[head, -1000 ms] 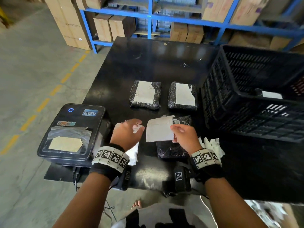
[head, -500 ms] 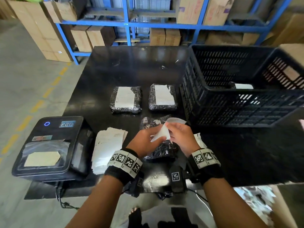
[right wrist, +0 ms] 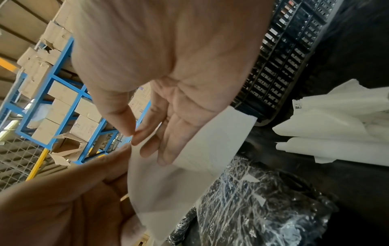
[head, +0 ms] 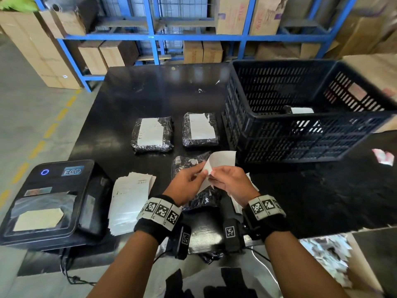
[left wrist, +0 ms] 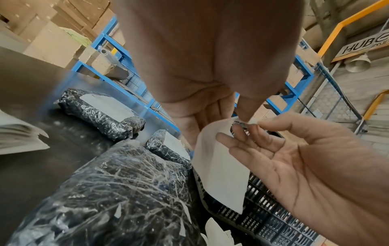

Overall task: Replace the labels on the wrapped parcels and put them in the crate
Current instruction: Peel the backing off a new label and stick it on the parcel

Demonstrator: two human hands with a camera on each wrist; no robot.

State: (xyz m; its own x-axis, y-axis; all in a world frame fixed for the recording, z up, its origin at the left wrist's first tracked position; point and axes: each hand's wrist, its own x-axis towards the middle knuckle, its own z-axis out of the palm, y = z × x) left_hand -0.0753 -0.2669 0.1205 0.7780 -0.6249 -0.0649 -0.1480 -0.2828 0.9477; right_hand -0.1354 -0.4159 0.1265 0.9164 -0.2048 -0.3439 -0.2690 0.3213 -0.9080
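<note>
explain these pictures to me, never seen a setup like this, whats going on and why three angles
No machine here: a person wears three cameras. The wide picture comes from the head, the two close ones from each wrist, looking along the fingers. The left hand and right hand together pinch one white label above a black wrapped parcel. On the black table lie two more labelled parcels, a stack of labels and a label printer. The crate on the right already holds one parcel.
</note>
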